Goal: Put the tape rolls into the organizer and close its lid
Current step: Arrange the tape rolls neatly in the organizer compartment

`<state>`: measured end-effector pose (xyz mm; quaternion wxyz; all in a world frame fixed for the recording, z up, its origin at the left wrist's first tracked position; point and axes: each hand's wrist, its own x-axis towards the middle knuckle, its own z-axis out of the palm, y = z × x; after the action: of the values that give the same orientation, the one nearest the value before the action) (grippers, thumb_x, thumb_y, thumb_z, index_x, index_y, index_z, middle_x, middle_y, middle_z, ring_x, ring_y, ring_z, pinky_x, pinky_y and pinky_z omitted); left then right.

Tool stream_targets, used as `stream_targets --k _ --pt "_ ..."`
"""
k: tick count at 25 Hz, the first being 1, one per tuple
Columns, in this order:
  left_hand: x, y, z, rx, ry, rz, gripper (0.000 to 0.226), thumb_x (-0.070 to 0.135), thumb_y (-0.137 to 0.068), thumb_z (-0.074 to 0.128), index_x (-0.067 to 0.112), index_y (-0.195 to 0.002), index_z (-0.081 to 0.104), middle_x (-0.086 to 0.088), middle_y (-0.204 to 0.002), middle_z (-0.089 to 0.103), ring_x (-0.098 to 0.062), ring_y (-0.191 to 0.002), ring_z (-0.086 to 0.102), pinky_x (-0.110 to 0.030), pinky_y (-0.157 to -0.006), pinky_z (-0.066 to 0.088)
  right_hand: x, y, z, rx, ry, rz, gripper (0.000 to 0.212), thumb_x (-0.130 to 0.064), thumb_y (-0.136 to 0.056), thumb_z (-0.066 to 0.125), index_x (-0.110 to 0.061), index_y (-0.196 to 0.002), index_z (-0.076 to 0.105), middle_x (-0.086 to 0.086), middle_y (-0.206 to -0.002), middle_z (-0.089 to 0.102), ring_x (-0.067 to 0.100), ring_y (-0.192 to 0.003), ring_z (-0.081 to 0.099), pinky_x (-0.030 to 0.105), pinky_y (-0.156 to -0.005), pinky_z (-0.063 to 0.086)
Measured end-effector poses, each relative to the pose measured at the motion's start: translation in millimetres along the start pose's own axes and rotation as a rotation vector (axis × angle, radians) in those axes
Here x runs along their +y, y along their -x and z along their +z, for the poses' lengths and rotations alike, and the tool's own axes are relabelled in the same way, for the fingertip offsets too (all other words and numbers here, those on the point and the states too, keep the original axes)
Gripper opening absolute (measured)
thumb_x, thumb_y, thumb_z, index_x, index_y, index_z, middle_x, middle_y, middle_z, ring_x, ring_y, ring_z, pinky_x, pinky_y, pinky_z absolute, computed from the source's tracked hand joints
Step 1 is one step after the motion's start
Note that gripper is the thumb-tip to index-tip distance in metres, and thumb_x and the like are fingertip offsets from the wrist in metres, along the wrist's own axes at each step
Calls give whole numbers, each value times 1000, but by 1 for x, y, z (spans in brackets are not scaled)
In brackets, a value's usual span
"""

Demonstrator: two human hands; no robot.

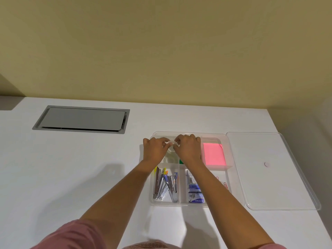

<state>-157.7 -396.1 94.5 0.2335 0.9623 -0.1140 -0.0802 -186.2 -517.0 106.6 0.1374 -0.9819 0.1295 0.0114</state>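
Note:
A clear plastic organizer lies open on the white desk, split into several compartments. Both hands hover over its far left compartment. My left hand and my right hand meet there, fingertips pinching a small pale tape roll between them. Below the fingers, more clear tape rolls lie in that compartment, partly hidden by my hands. The organizer's transparent lid lies flat on the desk to the right of the organizer, apart from it.
Pink sticky notes fill the far right compartment; a green item peeks out beside my right wrist. Staplers, staple boxes and paper clips fill the near compartments. A grey cable hatch sits in the desk at far left.

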Motion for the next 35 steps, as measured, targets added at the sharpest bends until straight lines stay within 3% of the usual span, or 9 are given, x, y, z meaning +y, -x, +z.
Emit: stream_targets --k 4,7,10,18,23,27,30,33,35 --pt "-5 -6 -10 136 -79 -124 32 39 -99 41 27 -119 64 -7 -98 74 -24 -99 61 -35 -90 32 -3 -3 2 -44 80 -87 28 -31 -98 46 -16 -107 68 6 -104 73 27 -106 58 36 -95 36" --pt "-3 -9 -17 198 -22 -202 32 38 -100 41 26 -118 64 -8 -98 75 -26 -98 61 -36 -89 32 -8 -3 7 -186 253 -208 26 -21 -94 47 -17 -102 71 6 -102 74 25 -103 61 34 -97 36" --pt "-2 -10 -17 203 -9 -212 31 38 -100 42 26 -119 64 -8 -99 75 -26 -98 60 -37 -88 32 -16 -1 14 -315 398 -229 21 -22 -92 52 -14 -104 67 5 -108 71 24 -109 60 35 -105 32" --pt "-4 -9 -16 194 -2 -202 31 37 -100 42 28 -117 66 -7 -99 74 -25 -98 58 -35 -87 31 -39 -4 25 -369 592 -222 17 -24 -91 52 -21 -102 64 -4 -105 69 17 -113 56 31 -111 25" --pt "-8 -8 -18 177 -32 -215 31 35 -100 41 27 -113 68 -6 -102 74 -25 -101 57 -36 -87 32 -39 -5 19 -425 492 -176 19 -25 -89 54 -18 -104 64 -1 -106 69 20 -111 60 34 -114 22" --pt "-8 -7 -18 140 -97 -233 29 29 -99 44 26 -106 72 -4 -102 72 -24 -100 56 -34 -86 32 -34 -7 -8 -436 368 -162 19 -32 -79 64 -16 -80 52 -2 -65 48 23 -94 60 35 -106 27" --pt "-7 -6 -18 65 -250 -208 29 31 -99 44 27 -106 72 -3 -103 70 -23 -101 56 -34 -89 33 -25 -10 -33 -405 302 -124 27 -39 -77 65 -15 -75 53 -1 -73 56 24 -91 59 36 -100 31" --pt "-2 -2 -15 -43 -404 -151 28 35 -97 46 25 -103 72 -1 -102 71 -22 -104 55 -34 -93 32 -15 -15 -48 -339 229 -92 30 -43 -80 63 -13 -81 70 -2 -70 61 24 -90 60 36 -98 31" --pt "2 2 -10 -106 -466 -109 28 39 -95 49 23 -100 72 -1 -101 71 -22 -107 53 -34 -96 31 -11 -14 -50 -306 230 -101 34 -46 -83 61 -16 -92 74 2 -88 72 23 -97 61 37 -99 31"
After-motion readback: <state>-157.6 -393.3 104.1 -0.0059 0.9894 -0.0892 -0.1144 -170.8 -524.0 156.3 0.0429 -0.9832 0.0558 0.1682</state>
